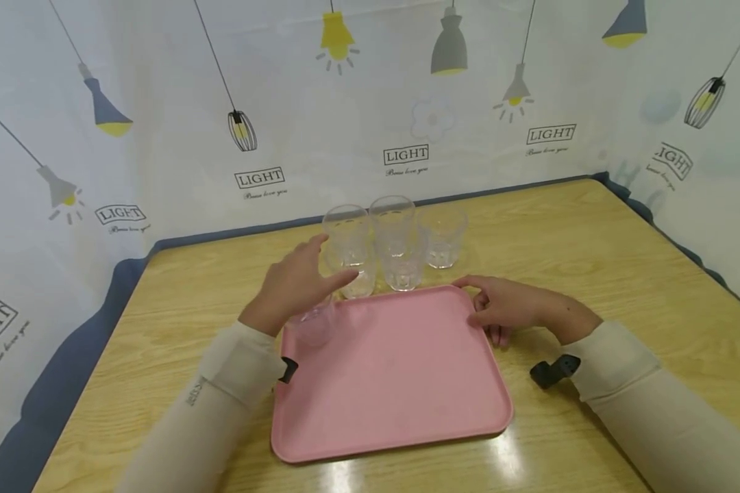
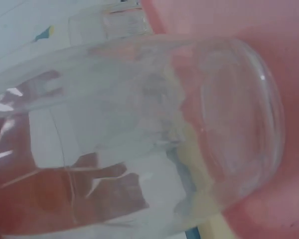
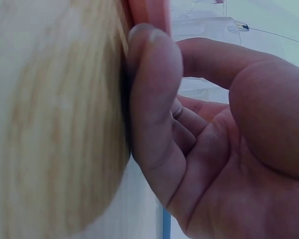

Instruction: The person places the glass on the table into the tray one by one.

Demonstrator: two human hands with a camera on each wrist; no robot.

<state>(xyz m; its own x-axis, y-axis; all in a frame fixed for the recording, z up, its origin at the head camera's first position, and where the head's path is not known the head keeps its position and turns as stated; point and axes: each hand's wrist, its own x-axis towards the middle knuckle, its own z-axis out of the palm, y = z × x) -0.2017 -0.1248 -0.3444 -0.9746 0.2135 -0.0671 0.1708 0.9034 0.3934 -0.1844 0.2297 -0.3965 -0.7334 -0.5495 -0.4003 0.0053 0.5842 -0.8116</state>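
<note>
A pink tray (image 1: 401, 370) lies flat on the wooden table. My right hand (image 1: 518, 305) holds its far right corner, index finger at the back rim and thumb on the side rim; in the right wrist view, curled fingers (image 3: 157, 99) lie against the tray's edge. One clear glass (image 1: 316, 325) stands on the tray's far left corner, partly behind my left hand (image 1: 292, 284); it fills the left wrist view. The left hand's thumb and fingers are spread beside a clear glass (image 1: 359, 282) just behind the tray, with no grip on it visible.
Several clear glasses stand behind the tray, among them a front middle glass (image 1: 403, 274) and a right glass (image 1: 442, 236). Their outlines overlap. A white curtain (image 1: 321, 130) printed with lamps hangs along the table's back and side edges.
</note>
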